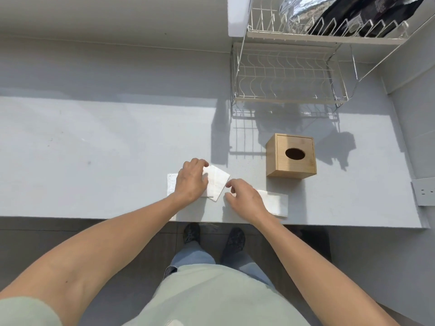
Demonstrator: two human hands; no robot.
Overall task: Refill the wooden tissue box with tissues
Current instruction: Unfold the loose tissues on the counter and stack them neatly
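Note:
The wooden tissue box [292, 158] stands upright on the white counter [106, 149], its oval top opening dark with no tissue showing in it. A folded white tissue [217, 182] lies tilted on a flat tissue stack [171, 184] near the counter's front edge. My left hand [191, 180] rests palm-down on that tissue and stack, fingers pressing it. To the right, my right hand [244, 198] hovers with fingers curled and apart, fingertips close to the tissue's right corner. Part of a second stack of white tissues [276, 203] shows from under my right hand.
A white wire dish rack [289, 74] stands at the back right, behind the box, with dark and silvery bags on its upper tier. A wall socket [423, 191] sits on the right wall. The counter's front edge runs just below my hands.

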